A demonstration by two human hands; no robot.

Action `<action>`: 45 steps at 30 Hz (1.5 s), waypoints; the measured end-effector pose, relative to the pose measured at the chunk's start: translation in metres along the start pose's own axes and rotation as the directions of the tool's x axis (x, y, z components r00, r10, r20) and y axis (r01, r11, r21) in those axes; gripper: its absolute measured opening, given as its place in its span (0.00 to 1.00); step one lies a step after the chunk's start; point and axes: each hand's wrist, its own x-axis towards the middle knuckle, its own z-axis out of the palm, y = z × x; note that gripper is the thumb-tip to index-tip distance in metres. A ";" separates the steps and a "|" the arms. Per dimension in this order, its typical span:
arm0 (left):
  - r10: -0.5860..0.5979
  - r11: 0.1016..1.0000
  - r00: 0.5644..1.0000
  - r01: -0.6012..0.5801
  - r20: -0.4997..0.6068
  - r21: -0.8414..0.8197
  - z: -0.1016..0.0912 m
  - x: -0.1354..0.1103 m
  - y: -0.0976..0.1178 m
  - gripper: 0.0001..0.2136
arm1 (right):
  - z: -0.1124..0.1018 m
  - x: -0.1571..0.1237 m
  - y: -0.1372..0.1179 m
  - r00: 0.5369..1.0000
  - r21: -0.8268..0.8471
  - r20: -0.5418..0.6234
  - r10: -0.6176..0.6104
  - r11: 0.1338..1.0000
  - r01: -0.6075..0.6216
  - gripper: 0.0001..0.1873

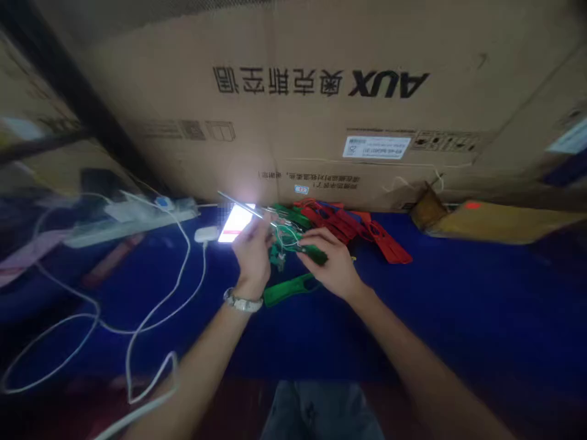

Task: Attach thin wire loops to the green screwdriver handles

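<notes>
My left hand (253, 253), with a watch (243, 302) at the wrist, is closed around a thin metal rod (241, 203) that slants up to the left. My right hand (332, 260) pinches a dark green strap-like piece (315, 254). Between the hands runs a thin pale loop of cord (288, 235); blur hides how it joins the rod or the green piece. Small green bits with metal parts (277, 256) hang just below. A flat green strap (288, 289) lies on the blue surface under my hands.
Red straps (389, 244) are heaped behind and right of my hands. A lit phone (236, 223) lies behind my left hand, near a white plug (206, 234) and looping cables (183, 263). A large cardboard box (293, 122) walls off the back. A yellowish packet (499, 222) lies right.
</notes>
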 end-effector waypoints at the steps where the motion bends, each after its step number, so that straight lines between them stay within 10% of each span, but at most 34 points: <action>1: 0.001 1.000 1.000 -0.001 -0.003 0.000 0.001 0.000 0.000 0.13 | 0.000 0.000 0.000 1.000 0.004 -0.007 0.001 1.000 -0.001 0.08; 33: 0.006 1.000 1.000 -0.006 -0.022 -0.011 0.000 0.002 0.001 0.12 | -0.011 0.007 0.000 0.950 0.085 -0.032 0.309 0.948 -0.306 0.05; 45: 0.024 0.998 0.999 -0.026 -0.037 -0.062 0.001 0.001 -0.001 0.12 | 0.004 0.001 -0.010 0.980 -0.040 -0.137 0.145 0.988 -0.152 0.05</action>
